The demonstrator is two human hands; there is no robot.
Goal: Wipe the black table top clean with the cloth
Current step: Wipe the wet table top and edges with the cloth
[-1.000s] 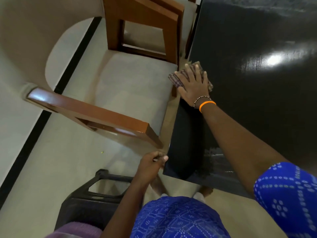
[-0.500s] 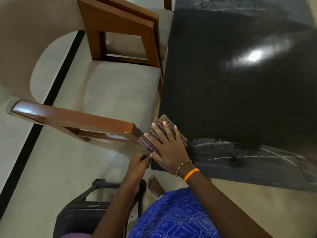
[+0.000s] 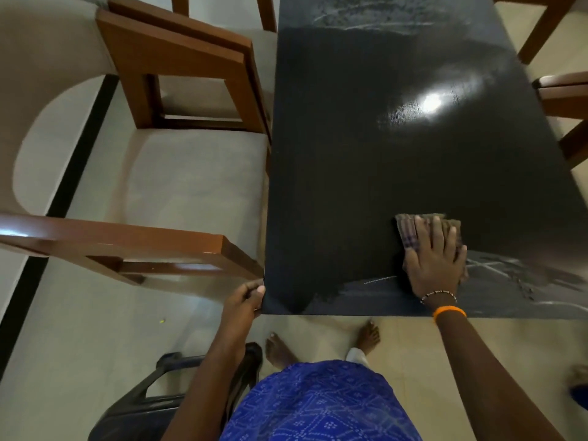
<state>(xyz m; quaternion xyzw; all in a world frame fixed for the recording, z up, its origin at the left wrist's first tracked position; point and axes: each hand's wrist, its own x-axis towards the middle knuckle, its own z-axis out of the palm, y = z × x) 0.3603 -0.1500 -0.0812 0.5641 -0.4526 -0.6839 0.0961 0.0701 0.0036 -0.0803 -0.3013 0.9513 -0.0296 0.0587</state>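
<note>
Tiled floor (image 3: 79, 329), wooden chairs crowding both sides, and the black table top (image 3: 366, 173) is filling most of the view, with a lamp glare sitting right of centre. I'm standing barefoot at the near short edge.

My right hand (image 3: 434, 268) is pressing flat on the cloth (image 3: 410, 232), a folded checked rag, near the near-right part of the top. Fingers are straight and spread a little, palm down, not gripping anything. The cloth is poking out past my fingertips on the far side.

My left hand (image 3: 245, 297) is gripping the near-left corner of the table, fingers curled around the edge, thumb on the side face.

Progress, as I'm judging it: the wide middle band is looking dark and even, so that is probably done. Pale dusty streaks (image 3: 509, 275) are showing along the near edge, to the right of my hand and a thin bit to its left. Another greyish smeared patch (image 3: 366, 14) is lying across the far end. So the near-right strip and the far end are what's left, roughly a third. The far right corner is partly out of view, so I can't judge that bit.

A dark plastic stool (image 3: 152, 405) is sitting by my left leg, well apart from the work.
</note>
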